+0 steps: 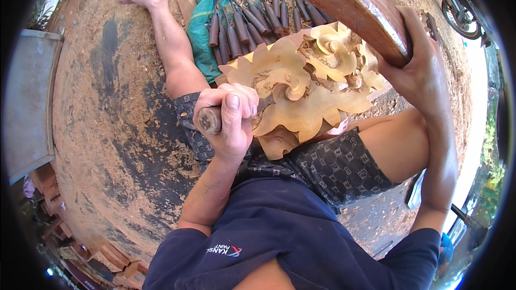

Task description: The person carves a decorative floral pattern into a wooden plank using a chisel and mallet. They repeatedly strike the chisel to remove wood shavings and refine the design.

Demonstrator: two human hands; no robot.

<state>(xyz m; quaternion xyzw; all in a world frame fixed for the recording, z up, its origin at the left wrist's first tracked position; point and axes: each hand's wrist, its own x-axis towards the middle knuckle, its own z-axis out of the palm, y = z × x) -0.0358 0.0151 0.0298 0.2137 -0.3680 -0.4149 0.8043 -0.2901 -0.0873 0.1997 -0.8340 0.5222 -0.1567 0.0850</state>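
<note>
- Left hand clamped around a wooden tool handle; its far end is hidden.
- Right hand clamped on a thick brown wooden mallet, which reaches leftward from that hand.
- Pale leafy carving: just right of the left hand, left of the right.
- Brown-handled tools: beyond the left hand, on a green sheet.

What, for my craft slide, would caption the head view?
Left hand grips a round handle by a leafy carving; right hand holds a wooden club.
</note>
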